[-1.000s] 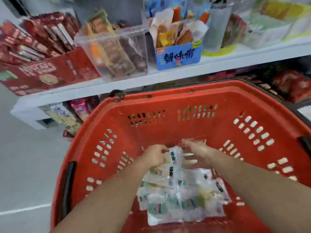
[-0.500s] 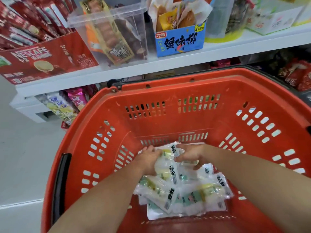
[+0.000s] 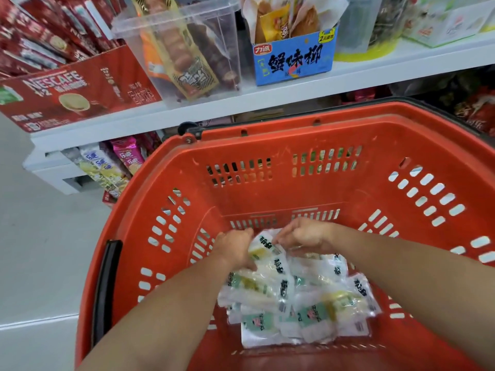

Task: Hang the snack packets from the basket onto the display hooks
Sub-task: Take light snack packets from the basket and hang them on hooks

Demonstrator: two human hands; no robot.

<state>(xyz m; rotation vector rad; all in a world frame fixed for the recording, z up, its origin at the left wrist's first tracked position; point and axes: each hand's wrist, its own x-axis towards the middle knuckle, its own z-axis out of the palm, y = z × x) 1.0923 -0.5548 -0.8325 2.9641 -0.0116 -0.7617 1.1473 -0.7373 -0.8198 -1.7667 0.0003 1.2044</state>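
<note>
Head cam, looking down into red basket. I see both bare forearms reaching in from the bottom edge, hands meeting near the far end of the basket floor.

Snack packets: loose heap of clear/white pouches w/ green and yellow print and black lettering, lying on the basket floor, centre to right side. Overlapping, exact count not readable.

Top packet: raised at the far edge of the heap, tilted, between the two hands.

Left hand: fingers curled, pinched on the left edge of the top packet; thumb side also rests on the heap below.

Right hand: fingers bent down onto the right side of the same packet, fingertips touching the film. I read it as grasping, though the underside of the fingers is hidden.

Basket: slotted walls, black handle folded along the left rim. It sits just in front of a white shelf.

On shelf, L to R: red Nescafe carton, clear plastic bin w/ long wrapped snacks, blue display box w/ Chinese print. More packets show on the lower tier at left, partly hidden. Grey floor at left. Display hooks not seen in this view.
</note>
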